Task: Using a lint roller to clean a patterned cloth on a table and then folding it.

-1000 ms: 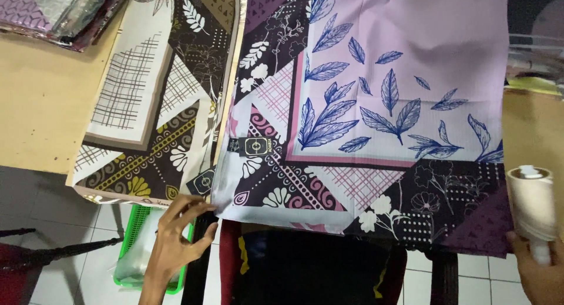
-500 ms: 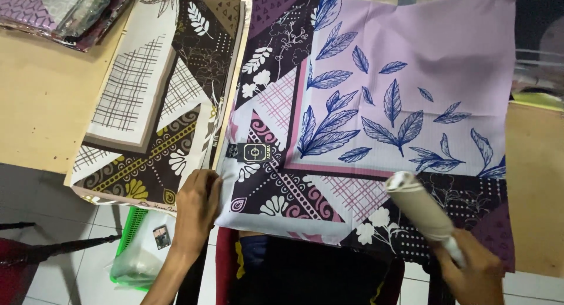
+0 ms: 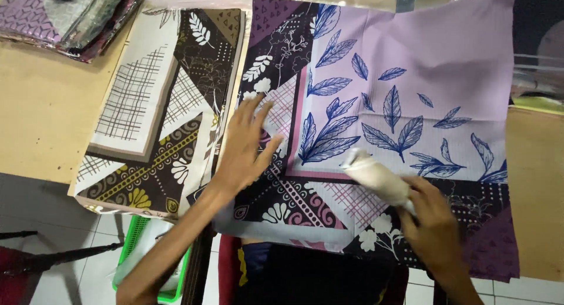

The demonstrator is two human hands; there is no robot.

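1. Left hand (image 3: 244,149) lies flat, fingers spread wide, on the purple leaf-print cloth (image 3: 411,76).
2. Right hand (image 3: 432,214) grips a white roll (image 3: 376,177) lying on that cloth's lower middle.
3. The cloth's near edge overhangs the table (image 3: 41,123); pushing could drag it off.

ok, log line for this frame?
left hand: flat on lilac leaf-print cloth | right hand: holds white roll over cloth | brown patterned cloth: beside
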